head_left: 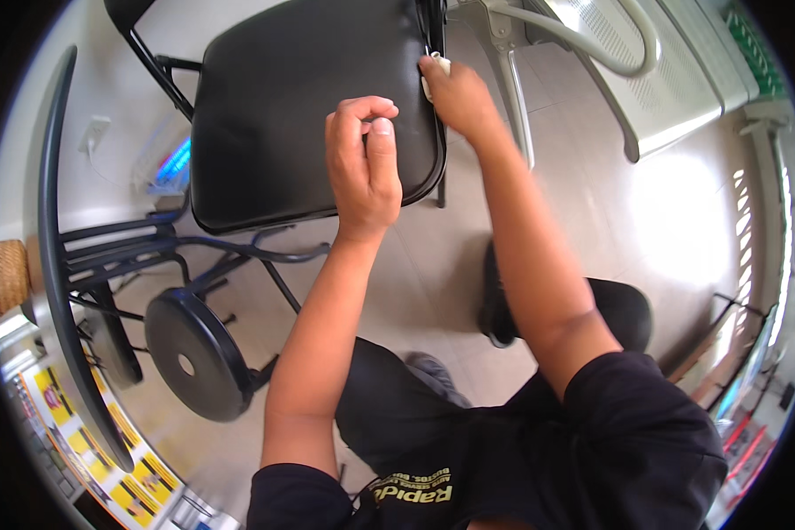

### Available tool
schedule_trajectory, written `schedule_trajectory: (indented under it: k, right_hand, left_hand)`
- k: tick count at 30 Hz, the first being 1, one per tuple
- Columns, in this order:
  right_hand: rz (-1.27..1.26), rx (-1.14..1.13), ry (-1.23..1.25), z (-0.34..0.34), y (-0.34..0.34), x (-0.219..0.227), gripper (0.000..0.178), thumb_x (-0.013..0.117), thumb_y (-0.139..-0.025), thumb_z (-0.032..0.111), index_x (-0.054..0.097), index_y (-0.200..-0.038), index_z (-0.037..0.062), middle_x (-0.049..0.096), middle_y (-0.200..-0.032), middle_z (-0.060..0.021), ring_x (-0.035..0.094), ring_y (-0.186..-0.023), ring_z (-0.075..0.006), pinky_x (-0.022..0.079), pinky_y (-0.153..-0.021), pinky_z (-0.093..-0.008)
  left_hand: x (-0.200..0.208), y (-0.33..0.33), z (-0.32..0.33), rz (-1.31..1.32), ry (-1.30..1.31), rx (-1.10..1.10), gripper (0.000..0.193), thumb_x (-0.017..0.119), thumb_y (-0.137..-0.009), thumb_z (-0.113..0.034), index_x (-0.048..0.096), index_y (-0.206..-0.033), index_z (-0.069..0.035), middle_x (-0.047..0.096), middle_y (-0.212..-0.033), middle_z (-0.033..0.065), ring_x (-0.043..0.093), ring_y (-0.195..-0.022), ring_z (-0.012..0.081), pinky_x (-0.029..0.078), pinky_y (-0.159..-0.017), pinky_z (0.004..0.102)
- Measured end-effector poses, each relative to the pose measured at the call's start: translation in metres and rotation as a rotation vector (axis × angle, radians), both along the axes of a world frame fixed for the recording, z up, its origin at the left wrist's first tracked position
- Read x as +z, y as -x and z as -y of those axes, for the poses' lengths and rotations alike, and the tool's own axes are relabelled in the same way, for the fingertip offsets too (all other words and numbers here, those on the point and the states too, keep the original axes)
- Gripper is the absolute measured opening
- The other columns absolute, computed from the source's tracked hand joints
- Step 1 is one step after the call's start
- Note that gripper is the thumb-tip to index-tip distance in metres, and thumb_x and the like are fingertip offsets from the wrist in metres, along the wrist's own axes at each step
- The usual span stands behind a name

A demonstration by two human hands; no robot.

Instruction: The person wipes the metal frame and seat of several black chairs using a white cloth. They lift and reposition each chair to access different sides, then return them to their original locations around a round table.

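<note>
A black padded chair seat fills the upper middle. My right hand is at the seat's right edge, closed on a small white cloth that shows above and beside the fingers. The cloth lies against the seat's side; most of it is hidden by the hand. Over the front right part of the seat is my left hand, its fingers curled in and the thumb close to them. I see nothing in it.
A grey perforated metal bench stands at the upper right. To the left are a round black stool, dark chair frames and a long dark curved edge. Behind my right arm sits another black seat on the tiled floor.
</note>
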State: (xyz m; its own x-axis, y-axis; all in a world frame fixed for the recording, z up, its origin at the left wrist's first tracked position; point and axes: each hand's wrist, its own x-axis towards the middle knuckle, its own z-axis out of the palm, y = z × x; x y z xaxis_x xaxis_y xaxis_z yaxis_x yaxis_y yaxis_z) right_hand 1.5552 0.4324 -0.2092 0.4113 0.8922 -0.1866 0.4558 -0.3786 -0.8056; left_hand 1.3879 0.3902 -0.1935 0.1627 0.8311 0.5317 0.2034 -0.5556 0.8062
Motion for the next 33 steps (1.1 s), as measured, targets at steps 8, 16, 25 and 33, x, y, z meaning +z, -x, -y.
schedule_trajectory:
  k: [8,16,25,33]
  right_hand:
    - [-0.118,-0.238,0.043,0.12,0.071,0.025,0.042,0.047,-0.108,0.034,0.058,-0.108,-0.0068,0.066,-0.098,-0.0335,0.062,-0.094,-0.0534,0.048,-0.083,-0.0563]
    - [-0.382,0.152,0.527,0.19,0.017,0.125,0.043,0.055,-0.106,0.037,0.065,-0.111,-0.0042,0.069,-0.1,-0.0281,0.067,-0.098,-0.0452,0.051,-0.089,-0.0508]
    - [-0.387,0.54,0.458,0.196,-0.01,0.243,0.066,0.028,-0.112,0.051,0.056,-0.135,-0.0041,0.062,-0.114,-0.026,0.056,-0.115,-0.0425,0.043,-0.104,-0.0486]
    - [-0.13,0.681,0.361,0.046,-0.043,0.314,0.041,0.062,-0.103,0.026,0.06,-0.136,0.0011,0.073,-0.113,-0.0183,0.069,-0.109,-0.0289,0.051,-0.097,-0.041]
  left_hand:
    - [0.016,-0.012,-0.009,-0.242,-0.029,0.052,0.02,0.055,-0.097,-0.016,0.061,-0.111,-0.004,0.066,-0.113,0.0141,0.058,-0.104,0.0328,0.045,-0.096,0.0433]
    - [0.058,-0.007,0.039,-0.16,0.562,0.303,0.016,0.057,-0.103,-0.015,0.06,-0.115,-0.004,0.069,-0.107,0.0108,0.064,-0.103,0.0254,0.049,-0.094,0.0382]
    - [0.211,-0.054,0.174,0.813,1.709,0.166,0.064,0.059,-0.102,-0.054,0.04,-0.153,-0.021,0.053,-0.144,0.0069,0.056,-0.127,0.0256,0.054,-0.095,0.0512]
    - [0.188,0.009,0.105,0.575,1.46,0.286,0.051,0.073,-0.095,-0.028,0.054,-0.139,-0.009,0.068,-0.097,0.0064,0.069,-0.076,0.0159,0.059,-0.055,0.032]
